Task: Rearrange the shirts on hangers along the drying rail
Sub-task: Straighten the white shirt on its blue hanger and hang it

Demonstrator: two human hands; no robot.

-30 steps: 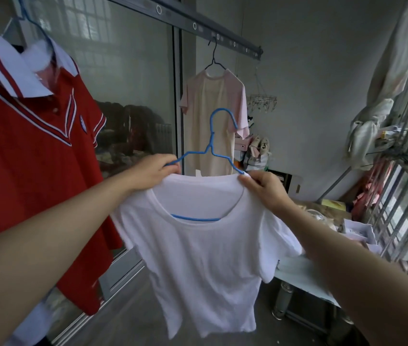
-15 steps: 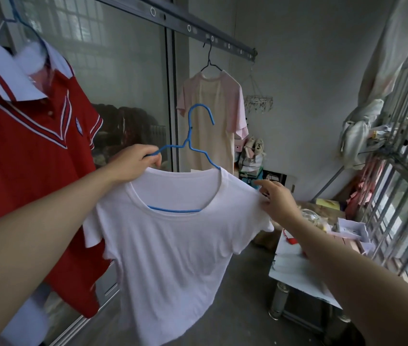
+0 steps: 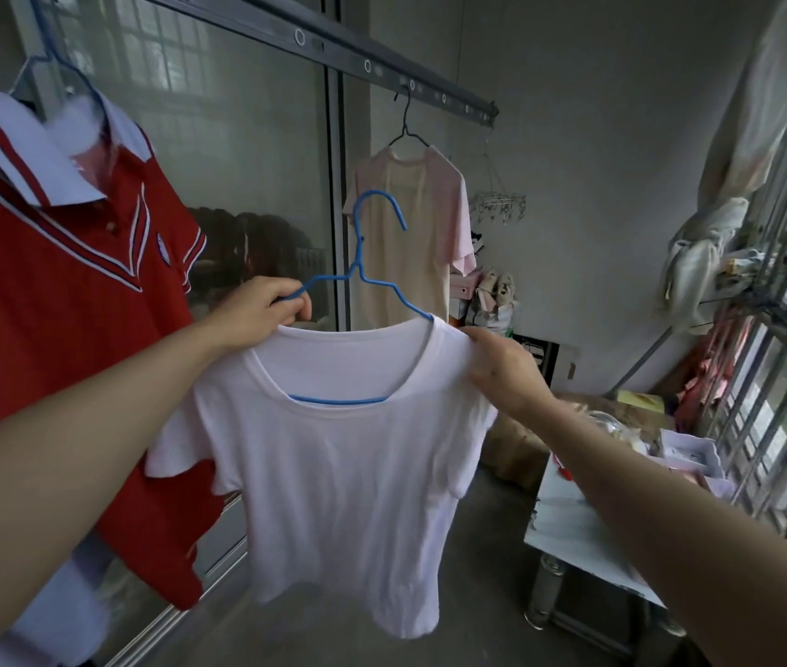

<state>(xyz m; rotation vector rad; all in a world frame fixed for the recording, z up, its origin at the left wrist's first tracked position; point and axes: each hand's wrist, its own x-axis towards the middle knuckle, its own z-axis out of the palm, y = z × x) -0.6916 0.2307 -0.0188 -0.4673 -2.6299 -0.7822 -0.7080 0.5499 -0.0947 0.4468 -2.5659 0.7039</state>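
The white shirt (image 3: pixel 338 469) hung on a blue hanger (image 3: pixel 362 281) held in mid-air, below the rail (image 3: pixel 334 43), between the red polo (image 3: pixel 59 281) and the pink shirt (image 3: pixel 411 233). The left hand (image 3: pixel 257 312) had its grip closed round the hanger's left arm; the right hand (image 3: pixel 502 363) pinched the shirt's shoulder seam. The step in hand looked like straightening the shirt before hanging. Next, the hook would need lifting onto the rail in the free gap.

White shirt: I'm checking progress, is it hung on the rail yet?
No. The blue hanger hook hangs free below the rail; both hands hold the white shirt.
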